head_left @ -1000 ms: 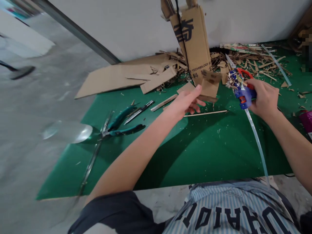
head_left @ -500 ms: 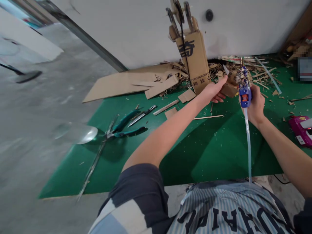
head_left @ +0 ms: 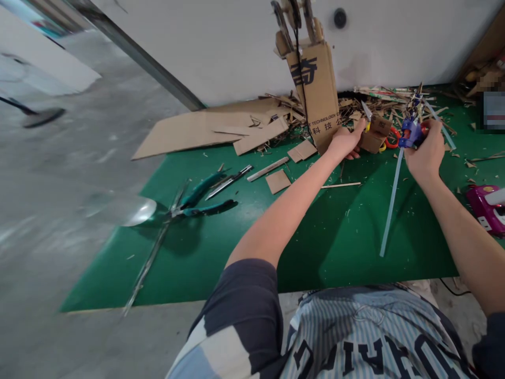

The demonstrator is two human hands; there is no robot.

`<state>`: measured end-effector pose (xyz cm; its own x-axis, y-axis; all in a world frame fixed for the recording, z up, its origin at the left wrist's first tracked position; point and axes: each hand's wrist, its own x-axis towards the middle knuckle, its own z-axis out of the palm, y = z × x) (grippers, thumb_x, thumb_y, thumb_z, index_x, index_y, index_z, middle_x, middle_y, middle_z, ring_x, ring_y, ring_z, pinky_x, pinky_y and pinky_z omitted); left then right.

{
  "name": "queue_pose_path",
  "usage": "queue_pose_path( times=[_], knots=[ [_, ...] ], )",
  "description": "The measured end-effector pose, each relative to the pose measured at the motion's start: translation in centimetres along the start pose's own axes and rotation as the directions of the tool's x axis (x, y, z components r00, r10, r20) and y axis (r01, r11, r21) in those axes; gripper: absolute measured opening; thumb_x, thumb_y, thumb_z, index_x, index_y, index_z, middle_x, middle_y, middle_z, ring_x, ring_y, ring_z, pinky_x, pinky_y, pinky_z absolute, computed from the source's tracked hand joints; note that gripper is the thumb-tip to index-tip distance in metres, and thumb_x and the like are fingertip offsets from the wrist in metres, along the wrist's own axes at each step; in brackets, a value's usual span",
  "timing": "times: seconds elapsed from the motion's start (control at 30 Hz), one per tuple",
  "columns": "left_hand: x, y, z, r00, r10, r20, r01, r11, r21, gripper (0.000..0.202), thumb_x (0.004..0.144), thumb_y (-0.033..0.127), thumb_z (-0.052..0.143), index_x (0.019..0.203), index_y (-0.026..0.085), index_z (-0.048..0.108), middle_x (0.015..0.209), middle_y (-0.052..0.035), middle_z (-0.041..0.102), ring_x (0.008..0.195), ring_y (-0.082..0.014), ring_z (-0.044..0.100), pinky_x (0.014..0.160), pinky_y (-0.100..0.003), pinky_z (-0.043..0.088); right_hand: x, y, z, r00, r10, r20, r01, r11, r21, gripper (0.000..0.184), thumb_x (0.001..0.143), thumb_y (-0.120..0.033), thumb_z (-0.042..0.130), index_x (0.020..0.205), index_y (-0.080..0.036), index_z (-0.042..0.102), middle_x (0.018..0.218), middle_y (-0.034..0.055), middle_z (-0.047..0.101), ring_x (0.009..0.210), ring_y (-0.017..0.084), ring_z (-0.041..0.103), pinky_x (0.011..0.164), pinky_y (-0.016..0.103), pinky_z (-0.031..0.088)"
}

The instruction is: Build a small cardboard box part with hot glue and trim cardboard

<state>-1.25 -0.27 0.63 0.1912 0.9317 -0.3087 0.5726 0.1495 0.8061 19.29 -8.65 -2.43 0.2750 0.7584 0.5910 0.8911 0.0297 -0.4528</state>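
My left hand (head_left: 346, 142) reaches far across the green mat (head_left: 236, 237) and grips a small folded cardboard piece (head_left: 375, 133), pressed against the base of a tall upright cardboard structure (head_left: 315, 89). My right hand (head_left: 425, 151) is closed round a blue glue gun (head_left: 410, 134) with scraps stuck on its nozzle. A long clear glue stick (head_left: 391, 202) trails from the gun down toward me. Red-handled scissors (head_left: 390, 138) lie just behind the small cardboard piece.
Teal-handled pliers (head_left: 197, 202), a utility knife (head_left: 229, 181) and a metal strip lie at the mat's left. Flat cardboard sheets (head_left: 205, 129) and scraps pile along the white wall. A small cardboard square (head_left: 278, 181) and a thin stick (head_left: 339, 185) lie mid-mat. A pink device (head_left: 483, 208) sits at the right edge.
My left hand carried the small cardboard piece farther away, to the foot of the upright structure. My right hand swung the glue gun rightward and back, so its glue stick now slants over the mat.
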Motion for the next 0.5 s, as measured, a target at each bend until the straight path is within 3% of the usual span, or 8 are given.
queue_pose_path(
  times=[0.17, 0.27, 0.4, 0.5],
  knots=[
    [-1.5, -0.2, -0.5, 0.985, 0.157, -0.068, -0.141, 0.970, 0.200, 0.086, 0.095, 0.080, 0.023, 0.117, 0.007, 0.064, 0.085, -0.0170, 0.071, 0.065, -0.0208, 0.071, 0.060, -0.031, 0.054, 0.4, 1.2, 0.2, 0.993, 0.100, 0.059, -0.086, 0.975, -0.205, 0.050, 0.078, -0.023, 0.063, 0.125, -0.016, 0.049, 0.120, 0.0193, 0.059, 0.118, 0.038, 0.054, 0.099, 0.058, 0.044],
    [-2.8, 0.0, -0.9, 0.978, 0.193, -0.083, -0.161, 0.943, 0.290, 0.086, 0.097, 0.076, 0.020, 0.113, 0.005, 0.066, 0.078, -0.0164, 0.069, 0.058, -0.0191, 0.068, 0.061, -0.032, 0.054, 0.4, 1.8, 0.6, 0.982, 0.177, 0.062, -0.155, 0.951, -0.266, 0.053, 0.075, -0.020, 0.064, 0.126, -0.013, 0.050, 0.123, 0.0222, 0.057, 0.119, 0.039, 0.053, 0.098, 0.057, 0.044],
    [-4.6, 0.4, -1.2, 0.932, 0.308, -0.192, -0.181, 0.852, 0.492, 0.068, 0.102, 0.064, 0.025, 0.107, 0.012, 0.068, 0.091, -0.0174, 0.071, 0.081, -0.0252, 0.071, 0.079, -0.040, 0.055, 0.3, 1.8, 0.8, 0.973, 0.222, 0.062, -0.193, 0.932, -0.305, 0.059, 0.073, -0.021, 0.066, 0.130, -0.011, 0.051, 0.128, 0.0252, 0.054, 0.121, 0.041, 0.051, 0.095, 0.056, 0.044],
    [-6.1, 0.6, -1.4, 0.884, 0.417, -0.210, -0.224, 0.773, 0.593, 0.054, 0.106, 0.054, 0.028, 0.116, 0.015, 0.065, 0.102, -0.0154, 0.072, 0.093, -0.0259, 0.069, 0.082, -0.039, 0.054, 0.1, 1.4, 0.7, 0.971, 0.223, 0.081, -0.187, 0.929, -0.320, 0.062, 0.073, -0.019, 0.065, 0.133, -0.010, 0.052, 0.130, 0.0253, 0.054, 0.123, 0.042, 0.049, 0.096, 0.055, 0.043]
  ],
)
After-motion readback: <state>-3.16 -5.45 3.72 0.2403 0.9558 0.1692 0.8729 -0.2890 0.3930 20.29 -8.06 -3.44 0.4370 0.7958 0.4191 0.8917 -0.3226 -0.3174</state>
